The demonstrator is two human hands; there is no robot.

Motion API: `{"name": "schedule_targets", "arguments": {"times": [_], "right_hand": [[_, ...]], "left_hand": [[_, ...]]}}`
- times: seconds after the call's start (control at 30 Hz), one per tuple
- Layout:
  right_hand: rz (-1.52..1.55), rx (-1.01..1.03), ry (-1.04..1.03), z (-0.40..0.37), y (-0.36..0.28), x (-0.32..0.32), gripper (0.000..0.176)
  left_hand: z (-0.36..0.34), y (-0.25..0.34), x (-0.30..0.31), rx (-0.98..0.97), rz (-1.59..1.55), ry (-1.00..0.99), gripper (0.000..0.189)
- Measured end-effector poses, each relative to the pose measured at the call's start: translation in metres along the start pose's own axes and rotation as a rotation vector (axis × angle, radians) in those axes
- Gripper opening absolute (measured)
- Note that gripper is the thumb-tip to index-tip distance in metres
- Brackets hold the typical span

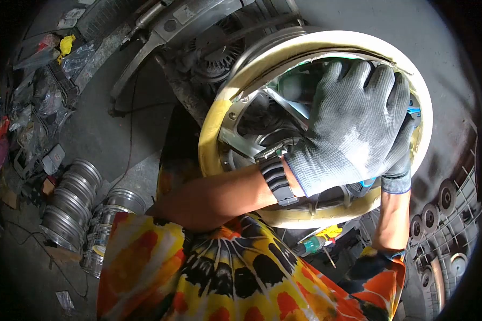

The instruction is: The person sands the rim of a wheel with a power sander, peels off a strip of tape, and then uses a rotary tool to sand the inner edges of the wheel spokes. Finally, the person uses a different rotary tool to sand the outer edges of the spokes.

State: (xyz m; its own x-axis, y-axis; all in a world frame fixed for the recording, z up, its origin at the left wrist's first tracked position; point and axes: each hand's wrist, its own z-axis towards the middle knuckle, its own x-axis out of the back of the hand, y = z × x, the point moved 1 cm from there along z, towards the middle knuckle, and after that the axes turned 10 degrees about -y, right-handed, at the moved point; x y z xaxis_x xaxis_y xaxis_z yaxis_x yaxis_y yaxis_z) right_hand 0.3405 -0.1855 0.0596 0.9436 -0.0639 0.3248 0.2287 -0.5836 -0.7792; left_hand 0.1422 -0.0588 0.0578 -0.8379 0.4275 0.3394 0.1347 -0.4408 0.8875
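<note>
My left hand, in a grey knit glove with a whitish smudge, reaches across the upper right of a spoked wheel. Its fingers bend down inside the rim, and their tips are hidden. Yellowish tape or film covers much of the wheel's rim. Below and partly behind it is my gloved right hand, closed, its fingers mostly covered. Blue parts of a tool show beside the hands, and more blue shows below them; the tool's kind is hidden. A dark watch is on my left wrist.
Stacked metal rims stand on the floor at left, with plastic bags and scraps above. Behind the wheel is a metal machine. A wire rack carrying discs is at right. A green-and-clear bottle-like item lies below the wheel.
</note>
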Motion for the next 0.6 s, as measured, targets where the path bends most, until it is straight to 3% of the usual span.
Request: {"name": "schedule_targets", "arguments": {"times": [0.17, 0.6], "right_hand": [[-0.023, 0.005, 0.017, -0.006, -0.001, -0.006, 0.048], [-0.057, 0.0, 0.051, -0.022, -0.003, -0.018, 0.047]], "left_hand": [[0.0, -0.001, -0.015, -0.045, 0.149, -0.011, 0.047], [-0.009, -0.003, -0.013, -0.112, 0.092, 0.016, 0.047]]}}
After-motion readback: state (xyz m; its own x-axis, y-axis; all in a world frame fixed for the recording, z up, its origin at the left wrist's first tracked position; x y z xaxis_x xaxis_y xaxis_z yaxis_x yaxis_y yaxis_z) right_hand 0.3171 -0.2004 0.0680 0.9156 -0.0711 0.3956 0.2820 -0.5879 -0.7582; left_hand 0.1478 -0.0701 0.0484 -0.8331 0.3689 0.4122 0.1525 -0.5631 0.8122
